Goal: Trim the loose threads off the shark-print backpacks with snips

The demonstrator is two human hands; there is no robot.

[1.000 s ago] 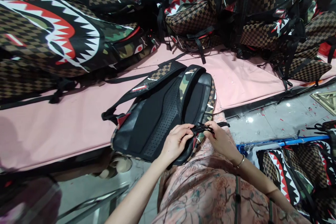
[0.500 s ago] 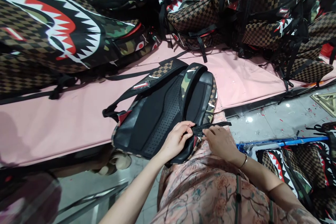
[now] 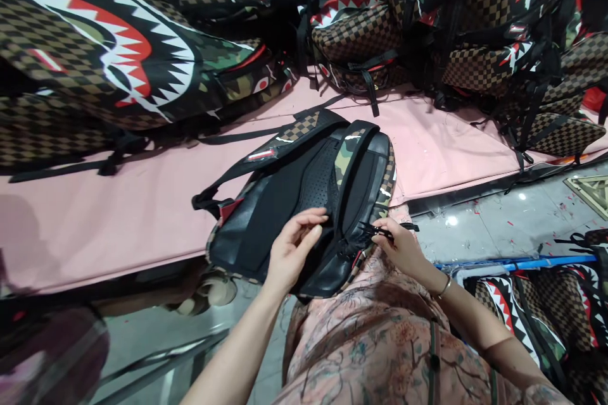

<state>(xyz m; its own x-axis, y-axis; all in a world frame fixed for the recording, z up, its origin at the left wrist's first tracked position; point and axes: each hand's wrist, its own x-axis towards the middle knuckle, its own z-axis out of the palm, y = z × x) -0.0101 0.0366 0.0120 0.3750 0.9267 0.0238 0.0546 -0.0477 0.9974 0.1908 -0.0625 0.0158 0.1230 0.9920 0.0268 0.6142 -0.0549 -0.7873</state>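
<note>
A black backpack [image 3: 266,215] with checkered and camouflage trim lies back panel up on the pink table edge, its lower end against my clothing. Over the panel's lower part hovers my left hand [image 3: 297,243], fingers apart and holding nothing. My right hand [image 3: 399,243] pinches a small black buckle or strap piece [image 3: 377,231] beside the lower right edge of the bag. The camouflage shoulder strap [image 3: 349,158] arches up between the two hands. Where the thin strap joins the bag, dark material hides the detail.
Shark-mouth backpacks [image 3: 142,57] are piled along the back of the pink table [image 3: 118,228]. More bags [image 3: 517,310] lie at the lower right by a blue rail [image 3: 532,261]. Scraps are scattered on the grey floor [image 3: 475,215].
My left hand has let go of the strap and moved left, its fingers opening. My right hand now holds a black buckle-like piece. The view has shifted slightly.
</note>
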